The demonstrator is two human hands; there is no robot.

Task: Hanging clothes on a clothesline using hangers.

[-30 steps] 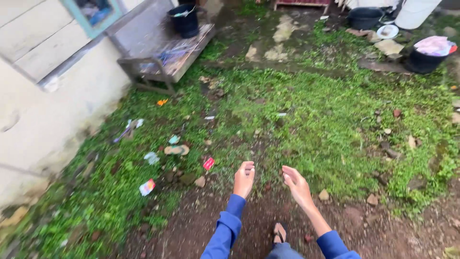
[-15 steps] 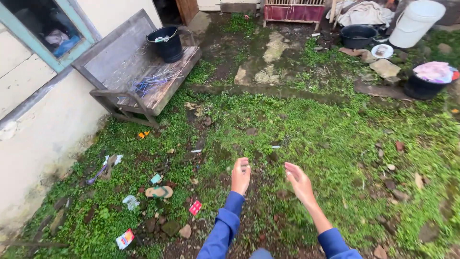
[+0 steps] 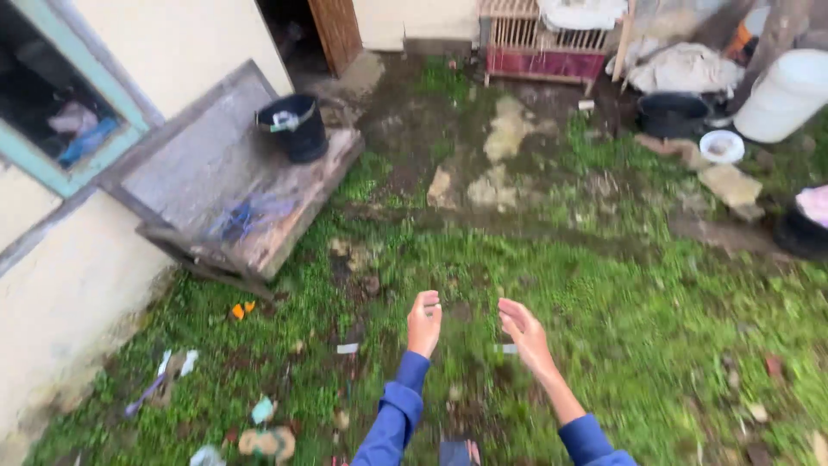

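Observation:
Both my arms wear blue sleeves and reach out over a patch of wet grass and mud. My left hand (image 3: 424, 323) is held upright with the fingers loosely curled and nothing in it. My right hand (image 3: 523, 335) is a hand's width to its right, palm turned inward, fingers apart and empty. Neither hand touches anything. Small scraps of litter (image 3: 348, 349) lie on the ground just left of and below the hands. My sandalled foot (image 3: 459, 451) shows at the bottom edge.
A worn wooden bench (image 3: 259, 216) with a black bucket (image 3: 296, 127) stands at the left against a cream wall. Farther back are a wooden cage (image 3: 543, 39), a black basin (image 3: 673, 114), a white barrel (image 3: 787, 95) and flat stones (image 3: 509, 129).
The view has moved forward and tilted up: bench, bucket and cage are nearer and larger. My hands stay raised in front, both empty, slightly closer together.

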